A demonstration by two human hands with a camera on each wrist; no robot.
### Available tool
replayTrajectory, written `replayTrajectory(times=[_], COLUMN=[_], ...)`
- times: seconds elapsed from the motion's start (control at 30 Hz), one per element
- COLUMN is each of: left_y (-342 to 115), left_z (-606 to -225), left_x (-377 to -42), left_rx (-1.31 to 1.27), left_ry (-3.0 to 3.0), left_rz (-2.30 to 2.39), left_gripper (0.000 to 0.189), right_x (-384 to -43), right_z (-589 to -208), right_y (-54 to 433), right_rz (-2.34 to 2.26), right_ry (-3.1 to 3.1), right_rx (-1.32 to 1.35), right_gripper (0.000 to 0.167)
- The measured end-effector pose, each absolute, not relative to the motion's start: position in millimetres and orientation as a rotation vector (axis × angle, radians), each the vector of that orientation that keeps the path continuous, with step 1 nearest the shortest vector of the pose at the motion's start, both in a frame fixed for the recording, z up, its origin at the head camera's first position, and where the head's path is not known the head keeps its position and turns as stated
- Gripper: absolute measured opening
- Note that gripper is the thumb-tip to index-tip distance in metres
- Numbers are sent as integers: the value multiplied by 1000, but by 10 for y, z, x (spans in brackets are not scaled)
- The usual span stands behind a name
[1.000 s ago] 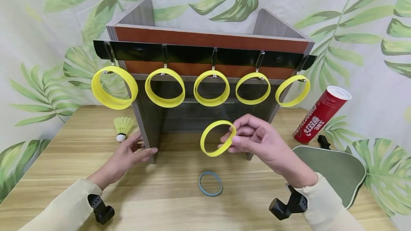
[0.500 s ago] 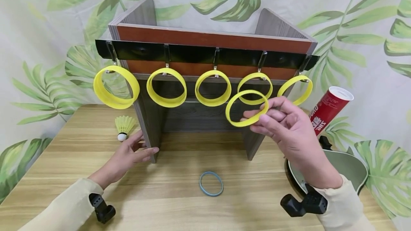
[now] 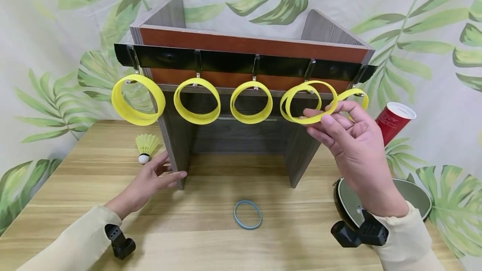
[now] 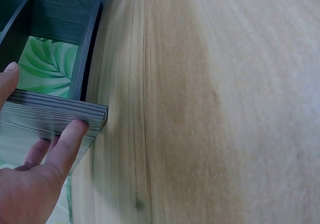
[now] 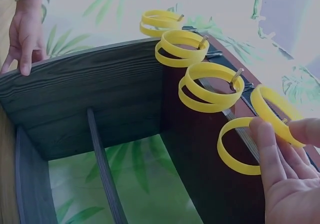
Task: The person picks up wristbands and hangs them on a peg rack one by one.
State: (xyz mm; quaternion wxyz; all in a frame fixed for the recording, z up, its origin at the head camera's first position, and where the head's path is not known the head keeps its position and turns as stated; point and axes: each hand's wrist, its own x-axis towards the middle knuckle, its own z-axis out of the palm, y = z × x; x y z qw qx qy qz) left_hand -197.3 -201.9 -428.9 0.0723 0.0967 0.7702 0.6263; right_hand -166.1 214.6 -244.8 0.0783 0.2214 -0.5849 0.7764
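Observation:
My right hand [image 3: 355,141] pinches a yellow ring [image 3: 335,95] between thumb and fingers. In the head view it overlaps a yellow ring [image 3: 282,103] hanging from the fourth hook from the left; whether it is over that hook I cannot tell. More yellow rings [image 3: 251,118] hang from the other metal hooks, and in the right wrist view those to the left look paired. My left hand [image 3: 148,183] grips the front edge of the grey wooden shelf's left panel [image 4: 55,102], low near the table, with thumb and fingers on either side.
A blue ring [image 3: 247,226] lies on the wooden table [image 3: 188,246]. Behind my left hand stands a yellow shuttlecock [image 3: 146,145]. To the right are a red tube [image 3: 391,122], partly behind my right hand, and a green case [image 3: 410,198]. A black strip [image 3: 226,62] crosses the shelf front.
My right hand has carried the yellow ring up and to the right, from below the hanging rings to the fourth hook. My left hand stays on the panel.

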Motion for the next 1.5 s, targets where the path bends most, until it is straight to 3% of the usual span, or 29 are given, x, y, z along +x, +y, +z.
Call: replayTrajectory(times=[0.67,0.97,1.23,1.5], left_y=[-2023,-2023,-2029,-2024], left_z=[-4304,-4314,-4304,-4297], left_x=[-1999,-2000,-1995,-1992], left_rx=[283,287,285,279], left_ry=[2327,2328,2325,2323], left_rz=[1854,1857,1856,1856], left_gripper=[72,72,72,72], right_x=[-1722,-1702,-1814,-1971], right_z=[-2550,-2655,-2870,-3160], right_y=[2068,2068,2045,1927], right_rz=[2304,2260,2236,2128], right_ry=[-1894,-2082,-2284,-2609], right_rx=[531,589,717,773], right_gripper=[12,20,11,24])
